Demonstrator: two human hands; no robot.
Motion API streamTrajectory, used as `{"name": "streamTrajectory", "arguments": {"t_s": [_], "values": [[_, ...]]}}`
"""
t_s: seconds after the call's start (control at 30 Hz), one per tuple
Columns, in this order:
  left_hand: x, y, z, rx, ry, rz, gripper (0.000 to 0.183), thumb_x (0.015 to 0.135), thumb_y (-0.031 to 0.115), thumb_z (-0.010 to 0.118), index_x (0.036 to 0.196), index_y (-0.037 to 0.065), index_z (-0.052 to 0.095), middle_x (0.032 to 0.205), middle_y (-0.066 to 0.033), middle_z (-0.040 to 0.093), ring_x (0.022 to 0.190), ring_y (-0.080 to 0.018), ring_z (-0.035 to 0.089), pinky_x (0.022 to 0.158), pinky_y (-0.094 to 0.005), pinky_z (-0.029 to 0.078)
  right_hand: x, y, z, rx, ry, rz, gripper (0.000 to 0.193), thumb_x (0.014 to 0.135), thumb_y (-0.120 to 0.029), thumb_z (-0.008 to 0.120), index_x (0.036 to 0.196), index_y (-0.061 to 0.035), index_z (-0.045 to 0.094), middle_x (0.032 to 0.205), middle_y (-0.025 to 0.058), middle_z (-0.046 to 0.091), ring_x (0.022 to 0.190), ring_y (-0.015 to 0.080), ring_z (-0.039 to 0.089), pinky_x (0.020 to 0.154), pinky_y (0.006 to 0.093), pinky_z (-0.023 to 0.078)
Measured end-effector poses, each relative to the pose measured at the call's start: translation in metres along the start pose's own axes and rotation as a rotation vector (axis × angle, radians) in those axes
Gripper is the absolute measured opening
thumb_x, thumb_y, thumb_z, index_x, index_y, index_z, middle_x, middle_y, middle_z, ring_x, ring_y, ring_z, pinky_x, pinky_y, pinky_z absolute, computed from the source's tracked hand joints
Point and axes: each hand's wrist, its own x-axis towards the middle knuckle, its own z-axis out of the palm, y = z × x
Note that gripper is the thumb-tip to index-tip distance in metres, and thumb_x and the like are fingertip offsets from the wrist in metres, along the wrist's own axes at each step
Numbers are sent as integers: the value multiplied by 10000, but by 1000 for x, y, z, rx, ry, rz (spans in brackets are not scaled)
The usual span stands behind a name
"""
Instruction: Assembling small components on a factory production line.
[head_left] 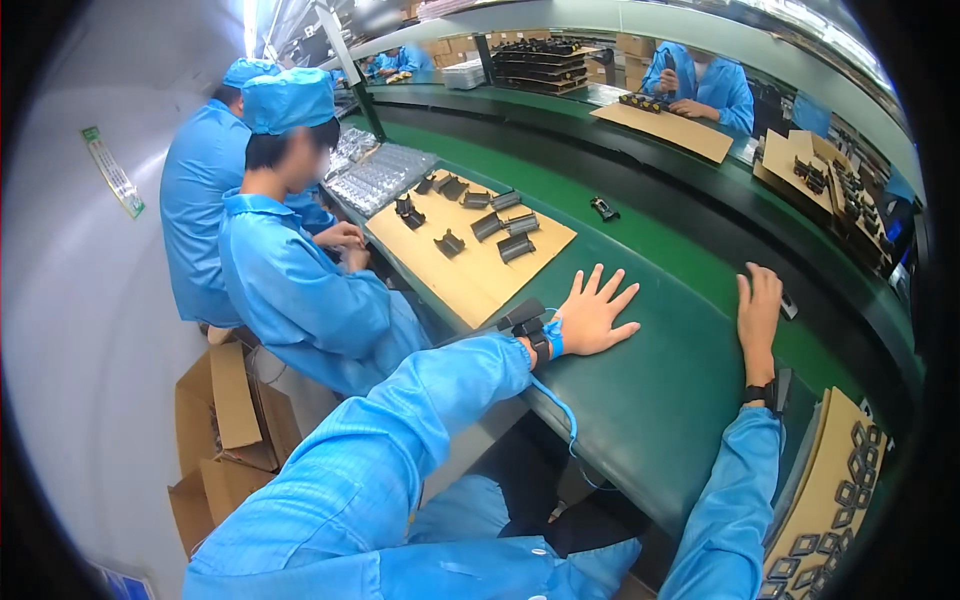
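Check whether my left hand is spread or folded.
Spread: the left hand shows its back, with the fingers fanned apart and the thumb out to the side, over the green tabletop.

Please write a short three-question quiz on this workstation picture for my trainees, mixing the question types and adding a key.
1. True or false: the left hand is clenched in a fist.

2. What lies on the cardboard sheet nearest that hand?
A. Metal spoons
B. Black parts
C. Glass bottles

3. Fill in the blank: a blue cord hangs down beside the person's ____ wrist.

Key:
1. False; its fingers are spread over the green table.
2. B
3. left
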Motion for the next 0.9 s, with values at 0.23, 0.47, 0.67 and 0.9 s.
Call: {"name": "streamTrajectory", "arguments": {"t_s": [0.23, 0.47, 0.67, 0.9], "values": [[1, -1, -2, 20, 7, -1, 793, 1029, 645, 454, 1642, 149, 370, 1695, -249, 297, 1535, -569, 244, 1220, -722, 194, -9, -28, 14, 87, -279, -25, 331, 949, -164, 719, 1244, -21, 671, 1303, 167, 634, 1241, 380, 570, 1043, 464, 477], [-4, -2, -7, -33, 16, -22, 794, 1033, 639, 440, 1642, 135, 369, 1690, -258, 300, 1543, -570, 221, 1231, -721, 172, -16, -19, 22, -20, -374, 80, 322, 1016, -205, 650, 1272, -10, 651, 1312, 147, 614, 1267, 356, 553, 1078, 455, 442], [-6, -5, -11, -78, 3, -8, 798, 1032, 640, 434, 1640, 128, 368, 1694, -257, 288, 1553, -569, 193, 1237, -720, 156, -12, -18, 27, 90, -271, 39, 242, 996, -42, 542, 1210, -5, 649, 1264, 152, 622, 1234, 333, 571, 1044, 441, 460], [-11, -10, -6, -24, 4, -27, 801, 1030, 640, 448, 1641, 128, 365, 1689, -259, 299, 1546, -566, 217, 1232, -719, 174, 60, -117, -53, 675, -70, -257, 105, 858, 101, 510, 884, 31, 584, 832, 153, 576, 790, 322, 590, 755, 382, 497]]}}
